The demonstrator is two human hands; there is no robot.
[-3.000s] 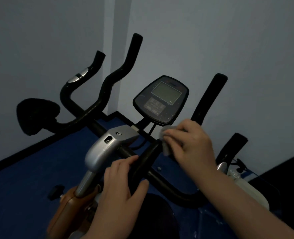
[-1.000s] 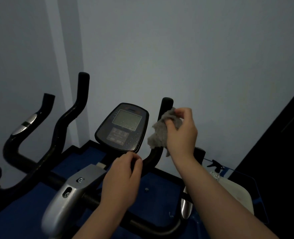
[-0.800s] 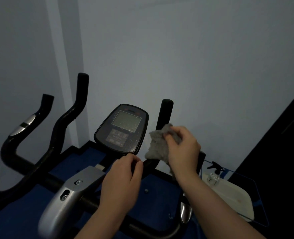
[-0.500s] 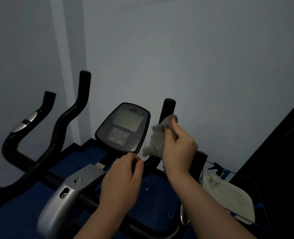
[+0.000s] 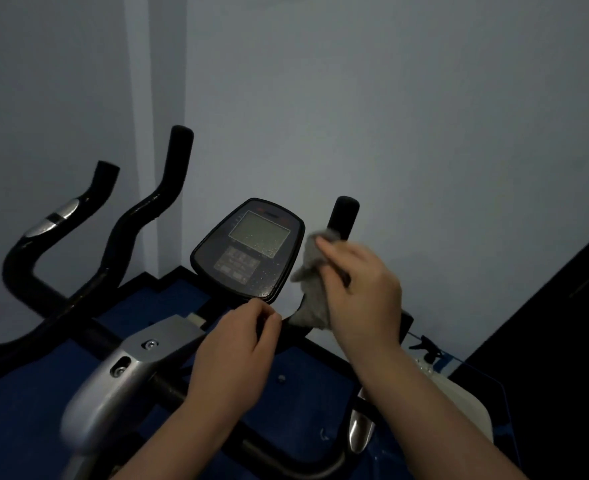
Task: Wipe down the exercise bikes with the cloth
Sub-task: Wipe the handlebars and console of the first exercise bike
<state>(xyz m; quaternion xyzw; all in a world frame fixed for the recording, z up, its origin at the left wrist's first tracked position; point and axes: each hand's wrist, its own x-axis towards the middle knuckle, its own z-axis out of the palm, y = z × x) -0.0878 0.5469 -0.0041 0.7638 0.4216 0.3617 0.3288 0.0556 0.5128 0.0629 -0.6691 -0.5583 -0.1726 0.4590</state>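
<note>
An exercise bike fills the lower half of the head view, with a dark console (image 5: 248,249), a silver stem cover (image 5: 127,368) and black handlebars. My right hand (image 5: 359,292) grips a grey cloth (image 5: 312,282) wrapped around the upright black handlebar post (image 5: 344,216) to the right of the console. My left hand (image 5: 237,355) holds the curved black bar just below the console. The console's screen shows small droplets or specks.
More black handlebar horns (image 5: 147,209) rise at the left, one with a silver sensor pad (image 5: 52,216). A spray bottle (image 5: 428,355) stands by a white object (image 5: 466,410) on the blue floor (image 5: 19,420) at lower right. Grey walls stand close behind.
My right hand has rubbed the cloth up and down the upright handlebar post, and now sits slightly higher than half a second ago. My left hand has stayed on the bar.
</note>
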